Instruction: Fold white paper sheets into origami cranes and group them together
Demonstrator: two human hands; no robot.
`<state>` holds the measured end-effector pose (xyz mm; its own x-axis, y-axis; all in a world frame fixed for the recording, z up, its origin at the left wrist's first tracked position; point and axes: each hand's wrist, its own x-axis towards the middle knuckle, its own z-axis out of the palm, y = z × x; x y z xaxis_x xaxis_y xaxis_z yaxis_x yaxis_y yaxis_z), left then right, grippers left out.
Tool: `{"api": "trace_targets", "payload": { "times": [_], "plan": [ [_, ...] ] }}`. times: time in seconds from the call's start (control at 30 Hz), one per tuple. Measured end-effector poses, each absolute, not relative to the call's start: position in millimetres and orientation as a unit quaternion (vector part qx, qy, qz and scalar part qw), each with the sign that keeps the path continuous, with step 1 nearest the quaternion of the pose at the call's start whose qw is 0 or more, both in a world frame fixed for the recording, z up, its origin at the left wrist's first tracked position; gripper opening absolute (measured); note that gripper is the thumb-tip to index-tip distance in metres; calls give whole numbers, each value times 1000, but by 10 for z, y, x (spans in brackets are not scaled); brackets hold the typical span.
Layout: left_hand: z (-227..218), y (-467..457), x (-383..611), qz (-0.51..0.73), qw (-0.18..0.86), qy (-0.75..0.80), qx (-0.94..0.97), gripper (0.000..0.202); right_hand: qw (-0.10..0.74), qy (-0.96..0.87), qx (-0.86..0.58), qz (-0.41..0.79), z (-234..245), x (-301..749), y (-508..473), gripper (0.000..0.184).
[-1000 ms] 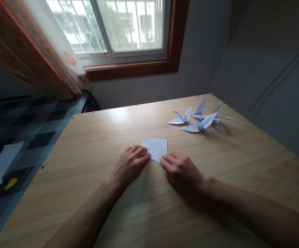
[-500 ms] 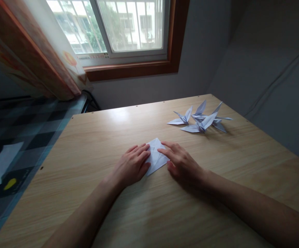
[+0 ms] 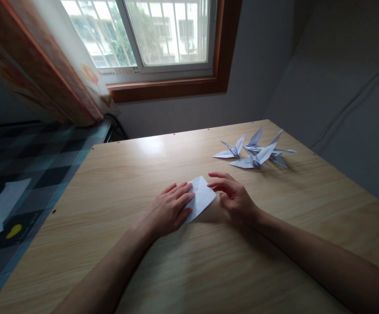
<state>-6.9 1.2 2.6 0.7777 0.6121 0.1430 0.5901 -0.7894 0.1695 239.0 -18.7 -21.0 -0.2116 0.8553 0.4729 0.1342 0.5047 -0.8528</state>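
Wooden worktop (image 3: 284,226) carries thin, crease-prone paper (image 3: 203,197), probably best pinched at its corner; left hand (image 3: 168,211) spread flat on it; right hand (image 3: 237,201) curled beside, grip unclear.

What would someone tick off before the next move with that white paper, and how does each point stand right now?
1. Paper pinned: the left hand lies flat on the folded paper, pressing it to the table: ok.
2. Other hand placed: the right hand is at the paper's right corner, fingers curled: ok.
3. Right grip closed on that corner: cannot tell.
4. Corner raised, with a shadow beneath it: ok.
5. The paper cranes lie apart from both hands: ok.
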Motion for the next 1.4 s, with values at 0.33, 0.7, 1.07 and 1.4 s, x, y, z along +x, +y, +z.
{"api": "trace_targets", "payload": {
  "times": [0.33, 0.7, 1.07, 1.4],
  "plan": [
    [30, -19, -35, 87, 61, 290, 951, 40, 334, -846, -327, 255, -120, 2497, -92, 19],
    [18, -36, 10, 101, 55, 303, 946, 39, 279, -833, -464, 115, -165, 2284, -82, 34],
    [-11, -61, 20, 80, 35, 303, 949, 44, 131, -896, -423, -37, -101, 2165, -381, 20],
    [33, -23, -74, 43, 84, 277, 956, 64, 103, -845, -520, -62, 39, 2073, -482, 45]
  ]
}}
